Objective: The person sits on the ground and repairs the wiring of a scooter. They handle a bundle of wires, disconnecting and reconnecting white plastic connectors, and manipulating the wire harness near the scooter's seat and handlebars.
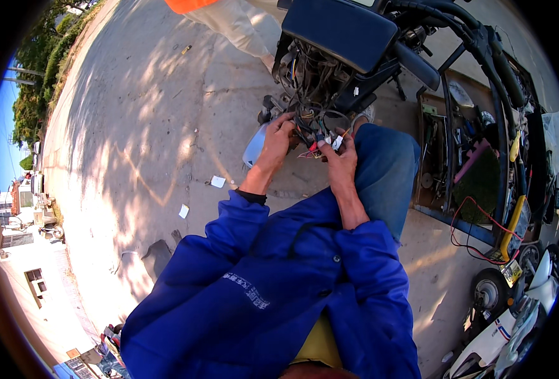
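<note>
At the centre, below the black body of a vehicle (336, 38), a tangle of wires (306, 125) with connectors hangs exposed. My left hand (278, 140) has its fingers closed on the wires from the left. My right hand (340, 161) pinches the lower part of the bundle, beside a red connector (313, 147) and a white connector (337, 143). A pale blue plastic piece (253, 144) lies left of the bundle, partly behind my left hand. Exactly which wires sit between my fingers is too small to make out.
Another person's pale-trousered leg (241, 31) is at the top. At right stand a metal tool tray (429, 199), a yellow tool with red leads (511, 230) and parked scooters (487, 328). Paper scraps (217, 181) lie on the concrete ground (153, 126). Trees and buildings line the left.
</note>
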`<action>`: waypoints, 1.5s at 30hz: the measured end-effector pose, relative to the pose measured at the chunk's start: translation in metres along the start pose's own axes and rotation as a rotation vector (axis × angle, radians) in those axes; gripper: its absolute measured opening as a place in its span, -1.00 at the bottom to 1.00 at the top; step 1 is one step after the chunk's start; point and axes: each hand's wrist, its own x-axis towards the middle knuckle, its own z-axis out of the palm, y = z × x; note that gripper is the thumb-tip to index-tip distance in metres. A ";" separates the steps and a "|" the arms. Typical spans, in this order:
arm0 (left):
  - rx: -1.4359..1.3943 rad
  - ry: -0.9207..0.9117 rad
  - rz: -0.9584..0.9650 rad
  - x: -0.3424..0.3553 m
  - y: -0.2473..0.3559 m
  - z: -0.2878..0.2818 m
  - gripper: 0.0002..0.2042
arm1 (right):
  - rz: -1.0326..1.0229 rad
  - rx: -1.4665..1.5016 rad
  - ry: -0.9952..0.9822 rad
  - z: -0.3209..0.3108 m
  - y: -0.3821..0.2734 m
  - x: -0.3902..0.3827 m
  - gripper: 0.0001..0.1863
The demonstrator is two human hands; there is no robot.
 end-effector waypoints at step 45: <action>1.106 0.210 0.492 0.007 0.047 0.037 -0.53 | 0.130 -0.080 -0.102 -0.002 -0.012 0.003 -0.44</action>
